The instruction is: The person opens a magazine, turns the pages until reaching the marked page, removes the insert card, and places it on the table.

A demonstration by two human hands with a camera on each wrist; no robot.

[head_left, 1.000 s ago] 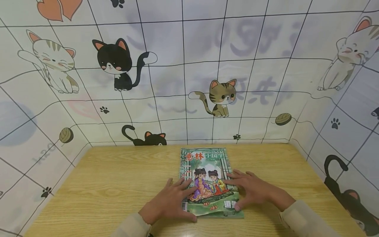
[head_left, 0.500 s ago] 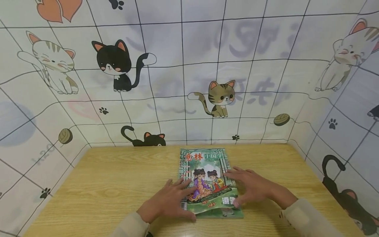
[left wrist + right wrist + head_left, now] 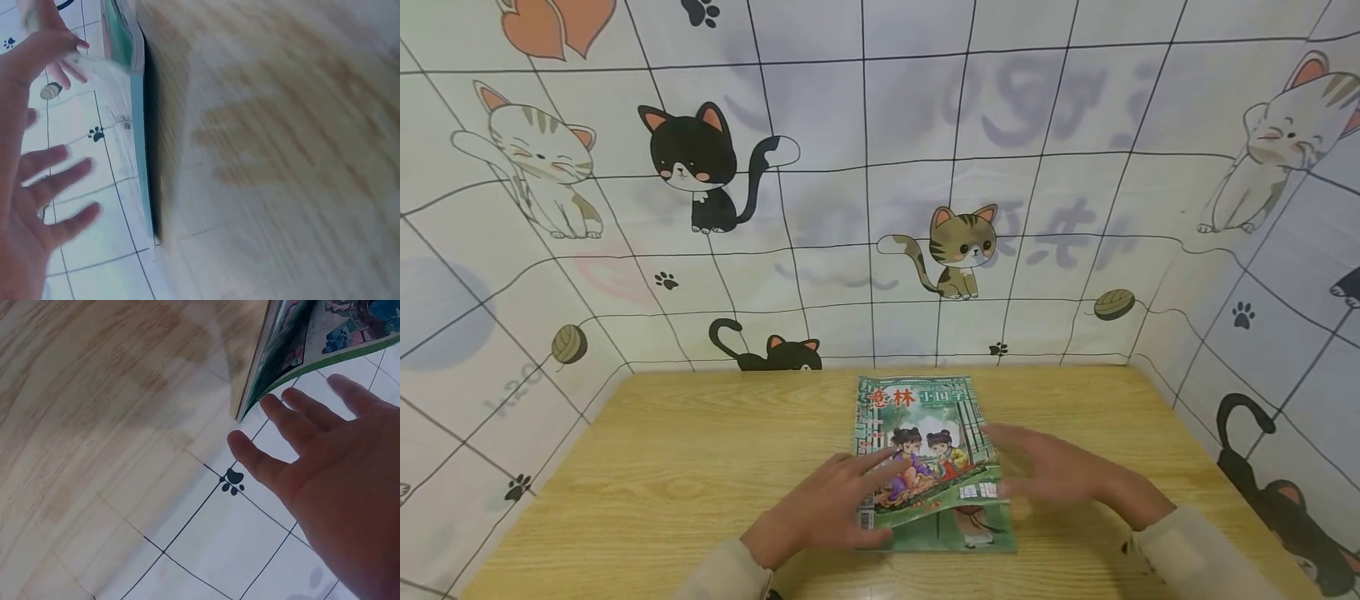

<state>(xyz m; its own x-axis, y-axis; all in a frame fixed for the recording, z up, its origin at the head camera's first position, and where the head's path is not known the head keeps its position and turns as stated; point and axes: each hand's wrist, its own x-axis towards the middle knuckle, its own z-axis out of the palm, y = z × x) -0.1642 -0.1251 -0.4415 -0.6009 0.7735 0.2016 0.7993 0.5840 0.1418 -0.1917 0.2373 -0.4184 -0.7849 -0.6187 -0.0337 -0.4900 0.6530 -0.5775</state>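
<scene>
A magazine [image 3: 921, 408] with a green illustrated cover lies on the table. Its cover is raised at the lower right, baring the page [image 3: 973, 533] beneath. My left hand [image 3: 827, 500] is over the lower left of the cover, fingers spread, thumb at the bottom edge. At the right edge is my right hand [image 3: 1063, 471], blurred, beside the lifted cover. In the right wrist view, the fingers of the right hand [image 3: 337, 462] are extended by the bowed edge of the cover [image 3: 356, 347]. The left wrist view catches the magazine's edge [image 3: 140, 125] next to the spread left fingers.
A wooden table [image 3: 715, 450] bears the magazine. Behind it and along both sides rises a white cloth [image 3: 820, 100] with a black grid and printed cats.
The magazine's lower right cover corner has lifted and shifted up, showing more of the page beneath. My right hand has moved slightly right; my left fingers have shifted a little on the cover.
</scene>
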